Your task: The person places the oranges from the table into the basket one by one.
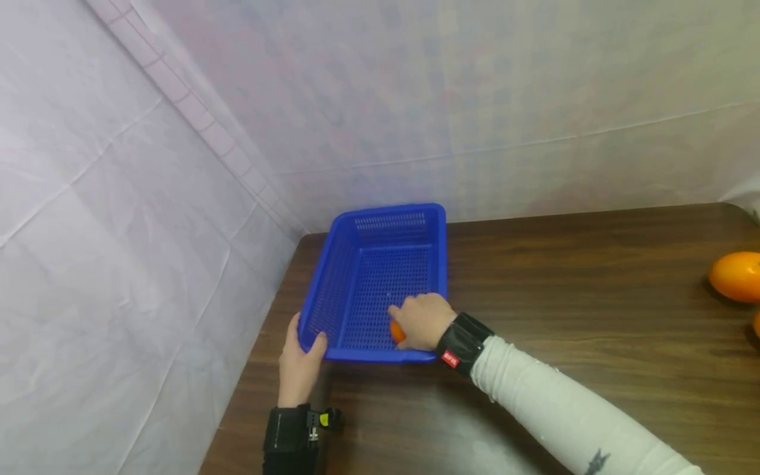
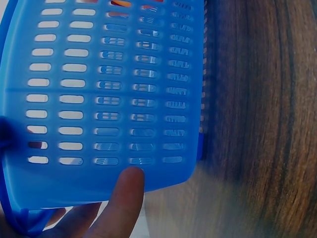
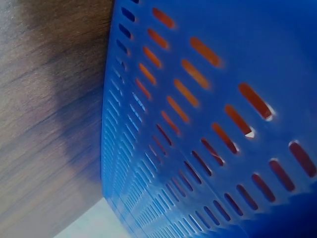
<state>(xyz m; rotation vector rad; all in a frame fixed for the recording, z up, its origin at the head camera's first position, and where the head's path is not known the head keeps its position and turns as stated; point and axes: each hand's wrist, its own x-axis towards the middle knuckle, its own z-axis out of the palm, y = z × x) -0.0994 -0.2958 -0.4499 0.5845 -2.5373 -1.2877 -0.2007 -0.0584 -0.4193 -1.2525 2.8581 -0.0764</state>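
Note:
A blue plastic basket [image 1: 388,270] with slotted walls stands on the table. My left hand [image 1: 299,366] grips its near left corner, thumb over the rim and fingers outside; in the left wrist view a fingertip [image 2: 131,181] lies against the slotted wall [image 2: 89,193]. Reaching over the near right side, my right hand [image 1: 424,321] curls its fingers round an orange [image 1: 397,332] low in the basket, most of the fruit hidden by the hand. Through the wall slots in the right wrist view, orange colour [image 3: 185,91] shows close behind the plastic.
Another orange [image 1: 736,277] lies on the brown wooden table [image 1: 570,277] at the far right, with part of one more fruit [image 1: 757,323] at the frame's edge. Pale sheeting [image 1: 534,119] hangs behind the table and along its left side.

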